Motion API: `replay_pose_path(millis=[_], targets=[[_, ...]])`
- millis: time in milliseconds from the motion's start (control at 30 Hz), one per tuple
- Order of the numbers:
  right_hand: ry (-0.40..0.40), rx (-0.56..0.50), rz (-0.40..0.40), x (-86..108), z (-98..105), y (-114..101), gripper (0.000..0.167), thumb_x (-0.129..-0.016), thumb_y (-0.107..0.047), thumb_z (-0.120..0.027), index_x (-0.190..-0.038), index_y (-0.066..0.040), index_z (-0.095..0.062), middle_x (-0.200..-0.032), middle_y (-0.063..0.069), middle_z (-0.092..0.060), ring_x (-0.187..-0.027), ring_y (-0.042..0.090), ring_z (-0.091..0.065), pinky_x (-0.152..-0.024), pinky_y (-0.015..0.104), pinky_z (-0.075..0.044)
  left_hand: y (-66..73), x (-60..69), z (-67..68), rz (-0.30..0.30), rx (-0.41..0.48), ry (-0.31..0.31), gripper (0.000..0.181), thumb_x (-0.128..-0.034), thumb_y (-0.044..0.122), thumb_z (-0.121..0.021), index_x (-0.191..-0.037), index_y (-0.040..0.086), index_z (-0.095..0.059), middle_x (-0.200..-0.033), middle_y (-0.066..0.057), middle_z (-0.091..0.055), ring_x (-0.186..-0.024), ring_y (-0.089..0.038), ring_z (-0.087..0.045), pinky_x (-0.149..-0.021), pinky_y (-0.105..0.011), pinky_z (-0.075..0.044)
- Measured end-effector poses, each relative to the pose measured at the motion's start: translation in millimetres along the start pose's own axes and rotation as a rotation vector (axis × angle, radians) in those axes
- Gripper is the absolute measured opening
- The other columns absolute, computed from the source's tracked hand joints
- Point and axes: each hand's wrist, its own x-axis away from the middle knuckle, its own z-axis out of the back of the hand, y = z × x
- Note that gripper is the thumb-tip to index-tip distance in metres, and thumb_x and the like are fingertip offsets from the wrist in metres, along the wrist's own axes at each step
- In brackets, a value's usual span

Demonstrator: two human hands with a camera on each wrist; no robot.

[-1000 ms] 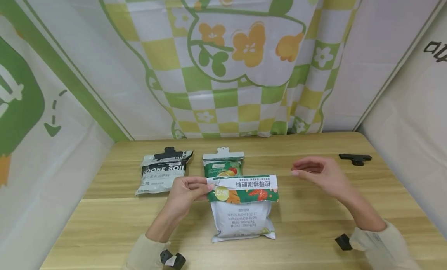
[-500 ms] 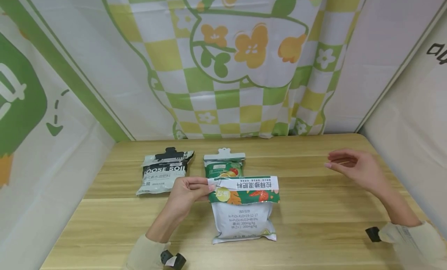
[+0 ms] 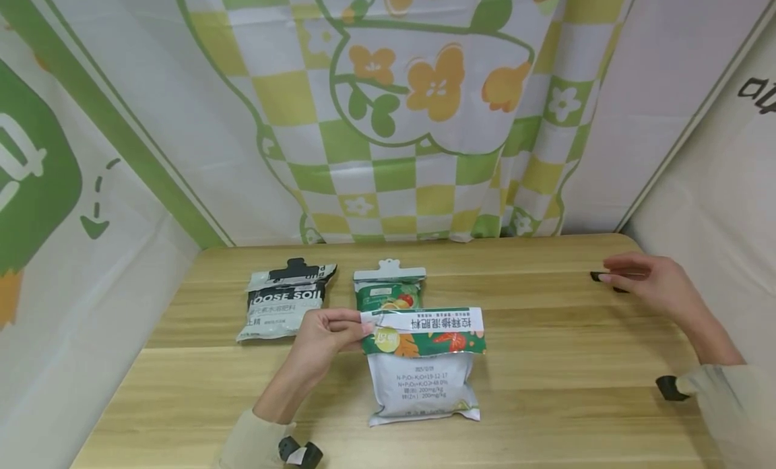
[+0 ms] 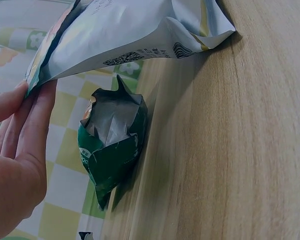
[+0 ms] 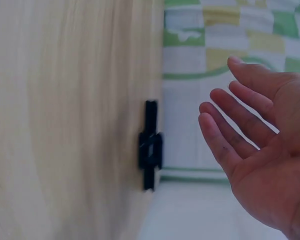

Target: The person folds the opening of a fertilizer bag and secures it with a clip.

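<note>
My left hand (image 3: 321,344) pinches the left end of the folded-down top of a white fertilizer bag (image 3: 418,388). The fold shows a green band with fruit pictures, and the bag stands near the middle of the table. In the left wrist view, thumb and fingers (image 4: 37,117) lie on opposite sides of that folded edge. Over at the right, my right hand (image 3: 657,287) hovers above a black bag clip (image 5: 150,145) on the table and partly hides it in the head view. The right wrist view shows those fingers loosely bent, apart from the clip and holding nothing.
A "LOOSE SOIL" bag (image 3: 281,310) with a black clip (image 3: 295,269) lies at the back left. Behind the white bag is a green bag (image 3: 388,294) with a white clip (image 3: 389,271) across its top. A checkered curtain (image 3: 400,179) hangs behind the wooden table (image 3: 545,415).
My right hand has moved right, away from the white bag, to the black clip. The left hand has kept its pinch on the bag's fold.
</note>
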Motion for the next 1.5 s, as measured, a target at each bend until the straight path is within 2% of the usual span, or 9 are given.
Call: replay_pose_path(millis=[67, 167, 267, 333, 600, 833, 1233, 1367, 1500], targets=[[-0.017, 0.015, -0.026, -2.6, 0.0, 10.5, 0.049, -0.099, -0.033, -0.075, -0.134, 0.001, -0.067, -0.134, 0.032, -0.066, -0.091, -0.020, -0.060, -0.070, 0.003, -0.048, -0.9, 0.3, 0.2, 0.001, 0.002, -0.002, 0.024, -0.0885, -0.006, -0.076, -0.111, -0.012, -0.071, -0.098, -0.014, -0.082, -0.082, -0.017, -0.080, -0.081, -0.033, -0.068], [-0.052, 0.056, -0.050, -5.4, 0.1, 23.6, 0.053, -0.100, -0.035, -0.074, -0.137, 0.002, -0.064, -0.139, 0.036, -0.061, -0.105, 0.020, -0.075, -0.083, 0.026, -0.060, -1.9, 0.7, 0.2, 0.004, 0.008, -0.005, 0.024, -0.0884, -0.006, -0.077, -0.111, -0.012, -0.071, -0.097, -0.013, -0.082, -0.083, -0.017, -0.080, -0.081, -0.033, -0.068], [-0.086, 0.103, -0.068, -8.1, -0.4, 33.8, 0.056, -0.100, -0.037, -0.072, -0.139, 0.003, -0.062, -0.145, 0.039, -0.054, -0.127, 0.062, -0.053, -0.095, 0.062, -0.055, -2.2, 1.1, 0.0, 0.004, 0.008, -0.006, 0.025, -0.0885, -0.005, -0.077, -0.112, -0.013, -0.070, -0.097, -0.013, -0.082, -0.083, -0.017, -0.080, -0.082, -0.033, -0.068], [-0.102, 0.125, -0.075, -10.3, -1.4, 40.0, 0.057, -0.100, -0.036, -0.072, -0.139, 0.003, -0.061, -0.147, 0.041, -0.051, -0.129, 0.066, -0.047, -0.096, 0.075, -0.047, -2.4, 1.1, 0.0, 0.003, 0.005, -0.005, 0.026, -0.0887, -0.005, -0.077, -0.112, -0.013, -0.070, -0.097, -0.012, -0.082, -0.084, -0.016, -0.080, -0.081, -0.033, -0.068], [-0.140, 0.215, -0.068, -21.1, -4.6, 56.1, 0.057, -0.097, -0.030, -0.075, -0.138, 0.007, -0.059, -0.141, 0.046, -0.050, -0.123, 0.068, -0.049, -0.097, 0.077, -0.046, -3.9, 0.2, 1.5, -0.002, 0.006, -0.013, 0.024, -0.0893, -0.004, -0.077, -0.111, -0.011, -0.071, -0.097, -0.010, -0.083, -0.084, -0.016, -0.080, -0.081, -0.033, -0.068], [-0.186, 0.281, -0.105, -28.0, -4.3, 59.3, 0.058, -0.103, -0.038, -0.065, -0.139, 0.008, -0.058, -0.142, 0.047, -0.048, -0.127, 0.070, -0.043, -0.103, 0.080, -0.041, -4.1, -0.1, 1.9, -0.006, 0.007, -0.022, 0.027, -0.0894, -0.003, -0.077, -0.113, -0.013, -0.069, -0.099, -0.012, -0.082, -0.085, -0.016, -0.080, -0.083, -0.033, -0.068], [-0.115, 0.240, -0.120, -29.4, -6.2, 51.1, 0.045, -0.107, -0.029, -0.056, -0.130, 0.008, -0.066, -0.130, 0.042, -0.062, -0.122, 0.066, -0.051, -0.099, 0.077, -0.045, -4.6, -1.9, 2.2, -0.006, 0.012, -0.031, 0.027, -0.0894, -0.002, -0.078, -0.113, -0.012, -0.070, -0.099, -0.012, -0.082, -0.085, -0.016, -0.080, -0.083, -0.033, -0.068], [-0.103, 0.202, -0.130, -30.4, -7.1, 44.6, 0.053, -0.108, -0.035, -0.054, -0.131, 0.011, -0.064, -0.096, 0.025, -0.079, -0.096, 0.048, -0.070, -0.087, 0.066, -0.055, -4.6, -1.8, 2.4, 0.001, 0.011, -0.025, 0.026, -0.0896, -0.002, -0.078, -0.113, -0.011, -0.070, -0.100, -0.013, -0.082, -0.086, -0.016, -0.080, -0.083, -0.032, -0.068], [-0.072, 0.192, -0.094, -34.5, -10.8, 38.9, 0.057, -0.101, -0.039, -0.068, -0.130, 0.010, -0.064, -0.099, 0.026, -0.077, -0.088, 0.035, -0.068, -0.071, 0.040, -0.054, -3.7, -1.6, 2.4, -0.001, 0.011, -0.015, 0.025, -0.0896, -0.003, -0.077, -0.112, -0.011, -0.070, -0.100, -0.013, -0.082, -0.086, -0.016, -0.080, -0.082, -0.032, -0.068]])
